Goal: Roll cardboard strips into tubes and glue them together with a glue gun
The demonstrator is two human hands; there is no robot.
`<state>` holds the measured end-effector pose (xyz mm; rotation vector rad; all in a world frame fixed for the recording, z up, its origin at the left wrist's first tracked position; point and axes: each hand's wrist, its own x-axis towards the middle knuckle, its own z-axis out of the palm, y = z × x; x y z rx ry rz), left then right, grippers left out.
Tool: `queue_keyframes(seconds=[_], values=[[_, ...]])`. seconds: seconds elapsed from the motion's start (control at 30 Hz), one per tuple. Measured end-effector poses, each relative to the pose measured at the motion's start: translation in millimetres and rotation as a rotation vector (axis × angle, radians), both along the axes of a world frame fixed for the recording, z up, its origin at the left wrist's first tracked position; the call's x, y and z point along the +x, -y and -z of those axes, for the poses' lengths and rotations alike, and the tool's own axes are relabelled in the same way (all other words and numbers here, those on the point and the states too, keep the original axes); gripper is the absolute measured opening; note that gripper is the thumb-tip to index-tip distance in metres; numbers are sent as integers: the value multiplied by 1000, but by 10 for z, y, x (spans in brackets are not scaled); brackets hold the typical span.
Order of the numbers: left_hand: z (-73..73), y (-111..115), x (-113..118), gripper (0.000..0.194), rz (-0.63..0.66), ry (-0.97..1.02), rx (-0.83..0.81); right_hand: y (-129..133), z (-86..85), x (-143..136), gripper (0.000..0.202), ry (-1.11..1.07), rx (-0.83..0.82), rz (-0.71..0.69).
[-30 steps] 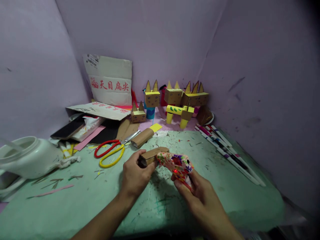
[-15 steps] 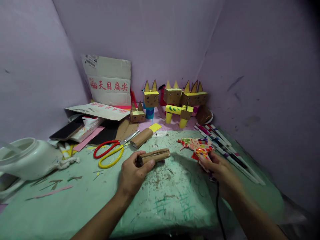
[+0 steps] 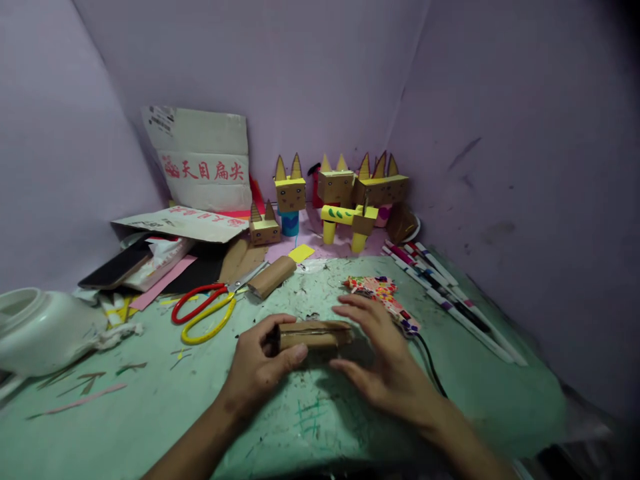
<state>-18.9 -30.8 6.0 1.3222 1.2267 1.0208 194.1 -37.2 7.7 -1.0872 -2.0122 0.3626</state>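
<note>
My left hand (image 3: pixel 265 360) grips the left end of a cardboard tube (image 3: pixel 315 335), thumb in front and fingers behind, with a seam running along its top. Close to the tube's right end, my right hand (image 3: pixel 375 353) is open, thumb and fingers apart, apparently not touching it. Behind that hand a flower-patterned hot glue gun (image 3: pixel 385 297) lies on the table, its black cord trailing to the right. A second cardboard tube (image 3: pixel 273 277) rests farther back, beside scissors (image 3: pixel 220 303) with one red and one yellow handle.
Several markers (image 3: pixel 450 300) lie at the right. Cardboard animal figures (image 3: pixel 290 197) stand at the back, near a yellow paper piece (image 3: pixel 301 253). On the left are a white pot (image 3: pixel 45 333), a dark phone-like slab (image 3: pixel 115 263) and printed cardboard (image 3: pixel 200 160). Scraps litter the green tabletop (image 3: pixel 165 413).
My right hand has let go of the glue gun, which now lies on the table, and has moved left to the tube. The tube in my left hand has come slightly nearer.
</note>
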Motion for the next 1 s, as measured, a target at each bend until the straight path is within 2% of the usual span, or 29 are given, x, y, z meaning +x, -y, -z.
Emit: queue_keyframes(seconds=[0.07,0.2,0.3,0.4,0.47,0.63,0.8,1.0], values=[[-8,3,4,40,45,8,-1,-2,41,-124,44,-60,-17,-81],[14,9,-5,44,58,-74,73,-43,79,-192,33,-127,-75,-95],[49,37,-17,47,21,-261,329,-39,70,-171,30,-106,-91,-84],[68,69,-12,39,113,-406,603,-16,54,-166,29,-82,-90,-89],[71,75,2,33,162,-419,674,-5,47,-178,28,-67,-85,-89],[77,60,28,21,136,-389,667,-10,69,-215,25,-42,-48,-100],[79,61,34,22,156,-388,690,-25,123,-234,29,-40,13,-102],[71,43,53,27,187,-389,671,-9,103,-251,25,-17,-12,-104]])
